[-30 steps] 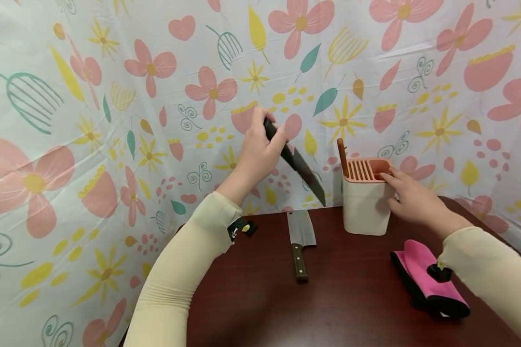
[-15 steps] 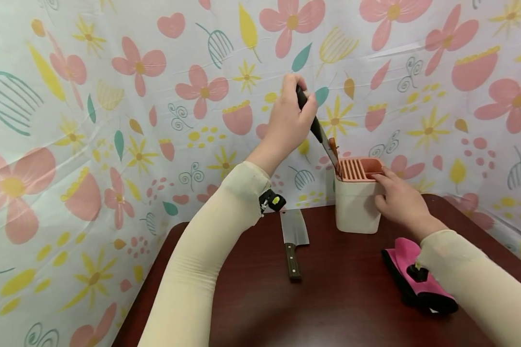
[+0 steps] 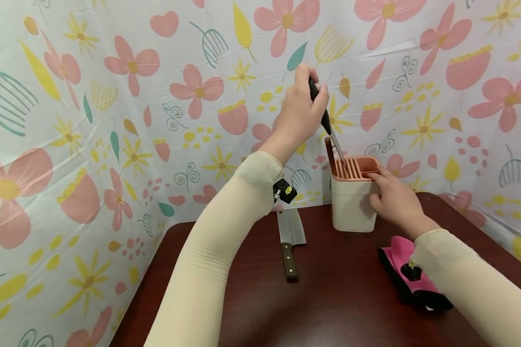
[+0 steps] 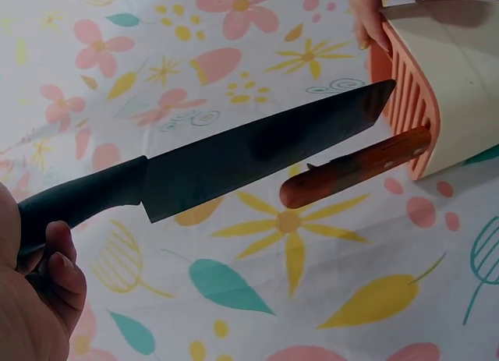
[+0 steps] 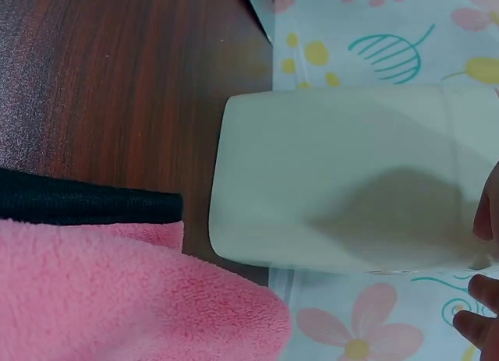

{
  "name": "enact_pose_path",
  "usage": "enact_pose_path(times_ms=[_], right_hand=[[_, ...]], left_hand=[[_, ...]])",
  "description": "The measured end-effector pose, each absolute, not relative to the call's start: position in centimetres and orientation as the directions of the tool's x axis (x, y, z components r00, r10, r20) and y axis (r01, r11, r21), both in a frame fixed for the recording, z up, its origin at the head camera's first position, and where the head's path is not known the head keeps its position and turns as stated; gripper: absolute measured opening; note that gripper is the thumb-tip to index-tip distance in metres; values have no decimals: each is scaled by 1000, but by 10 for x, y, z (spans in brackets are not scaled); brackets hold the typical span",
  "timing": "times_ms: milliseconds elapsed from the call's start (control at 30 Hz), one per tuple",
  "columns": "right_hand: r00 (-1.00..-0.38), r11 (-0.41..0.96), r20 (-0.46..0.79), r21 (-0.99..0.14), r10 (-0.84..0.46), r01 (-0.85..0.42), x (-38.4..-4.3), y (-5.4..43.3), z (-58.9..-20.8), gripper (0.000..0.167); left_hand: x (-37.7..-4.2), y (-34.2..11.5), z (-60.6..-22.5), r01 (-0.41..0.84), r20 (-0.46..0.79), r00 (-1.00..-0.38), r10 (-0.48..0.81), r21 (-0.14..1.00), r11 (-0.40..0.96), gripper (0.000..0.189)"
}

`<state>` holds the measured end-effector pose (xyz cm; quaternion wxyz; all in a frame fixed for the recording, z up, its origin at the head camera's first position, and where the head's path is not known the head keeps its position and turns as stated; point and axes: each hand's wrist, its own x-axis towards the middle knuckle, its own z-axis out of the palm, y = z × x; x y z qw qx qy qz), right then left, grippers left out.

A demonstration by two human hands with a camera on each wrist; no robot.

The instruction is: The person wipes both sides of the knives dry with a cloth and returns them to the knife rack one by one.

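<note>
My left hand (image 3: 301, 108) grips the black handle of a kitchen knife (image 4: 265, 150), raised above a knife holder (image 3: 353, 207). The dark blade slants down, its tip at the holder's orange slotted top; whether it has entered a slot I cannot tell. A brown-handled knife (image 4: 359, 166) stands in the end slot, only its handle showing. At the holder's right side my right hand (image 3: 397, 202) holds the rim, fingers over the top edge and thumb by the front wall. A cleaver (image 3: 291, 229) with a riveted handle lies flat on the table, left of the holder.
A folded pink cloth with black edging (image 3: 410, 270) lies under the right forearm, in front of the holder. The dark wooden table (image 3: 330, 299) ends against a floral curtain (image 3: 226, 159) close behind the holder.
The left hand has carried the knife rightward and up, from left of the holder to over its slots. My right hand stays at the rim; the cleaver and cloth lie as before.
</note>
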<state>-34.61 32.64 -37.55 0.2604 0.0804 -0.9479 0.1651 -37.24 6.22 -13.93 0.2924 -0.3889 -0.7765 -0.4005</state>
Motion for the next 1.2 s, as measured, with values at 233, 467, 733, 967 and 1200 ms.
enact_pose_path(times_ms=[233, 467, 733, 967, 1200], right_hand=[[-788, 942, 611, -217, -75, -258, -347, 326, -377, 59], [-770, 940, 635, -219, -67, -263, -350, 326, -379, 57], [-769, 937, 639, -248, -32, -245, -350, 325, -382, 56], [-745, 940, 667, -249, -7, -232, -351, 324, -386, 54], [-777, 936, 630, -273, -2, -223, -345, 322, -384, 56]], left_hand=[[-381, 73, -147, 826, 752, -537, 383, 378, 419, 18], [-389, 79, -153, 791, 713, -589, 381, 411, 453, 20], [-399, 94, -172, 743, 635, -649, 420, 407, 531, 20], [-405, 113, -202, 720, 562, -670, 484, 334, 609, 21], [-407, 127, -226, 663, 489, -730, 478, 338, 668, 22]])
